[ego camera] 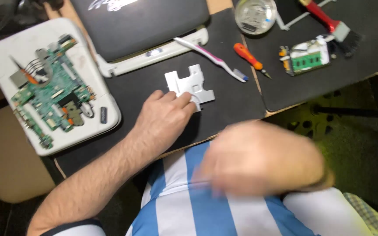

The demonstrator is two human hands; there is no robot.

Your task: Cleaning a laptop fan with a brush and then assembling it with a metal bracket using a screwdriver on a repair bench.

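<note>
The black mat (224, 100) carried the work, a bare flat surface suited to small parts. Beyond the grip, the closed laptop (141, 26) lay pushed to the mat's far edge, probably to free the middle. To the left of the grip, the white case half (5, 57) lay open side up, the green board (51, 87) seated in it with components exposed.

The left hand (165, 120) rested palm down on the mat. Its fingertips (184, 99) pressed the near edge of the metal bracket (191, 84), pinning it flat; the fingers were together, not wrapped around the part. The bracket lay directly ahead of the knuckles, touching them.

The right hand (263, 157) hung nearer the body, over the striped shirt (206, 209), clear of the mat. Motion blur hid its fingers; whether it was open or held anything could not be told.

Right of the grip lay the toothbrush (213, 59), then the screwdriver (250, 57), within reach.
</note>
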